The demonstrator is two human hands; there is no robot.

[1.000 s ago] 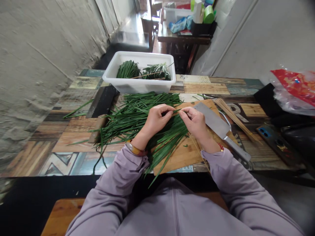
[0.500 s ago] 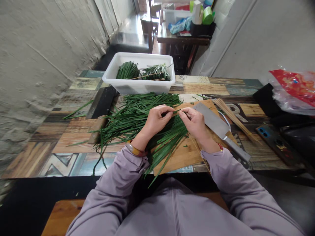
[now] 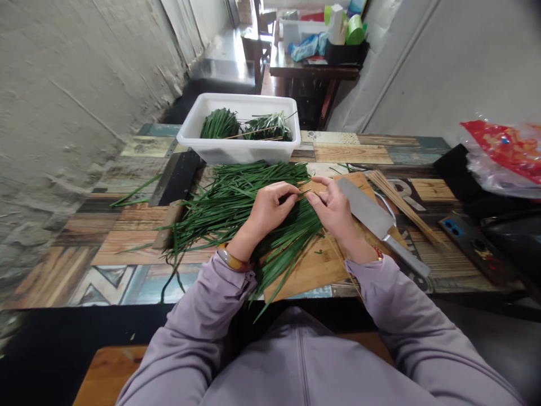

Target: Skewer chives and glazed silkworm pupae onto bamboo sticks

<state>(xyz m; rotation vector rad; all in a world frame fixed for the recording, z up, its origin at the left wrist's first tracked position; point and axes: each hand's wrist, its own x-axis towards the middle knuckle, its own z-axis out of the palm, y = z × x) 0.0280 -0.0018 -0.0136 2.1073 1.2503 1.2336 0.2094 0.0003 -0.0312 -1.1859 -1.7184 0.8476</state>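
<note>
My left hand [image 3: 271,207] pinches thumb to forefinger above a heap of garlic chives [image 3: 228,197]. Close to it on the right, my right hand [image 3: 333,207] pinches too, its forefinger raised and curved. A thin green chive blade shows between the two sets of fingertips; how far it runs inside the fingers is hidden. Part of the heap lies over a wooden cutting board [image 3: 313,276]. To the right of my right hand, a metal cleaver [image 3: 367,208] rests on the board. Thin bamboo skewers [image 3: 340,256] lie beneath my right wrist.
A white plastic tub [image 3: 240,151] with chive bundles stands at the table's far side. Left of the heap lies a dark-bladed cleaver [image 3: 175,177] with a wooden handle. More skewers [image 3: 403,206], a phone [image 3: 473,245] and a red plastic bag [image 3: 507,152] lie to the right.
My right forefinger has lifted and spread away from the thumb. My left hand stays almost in place, and the chives lie as before.
</note>
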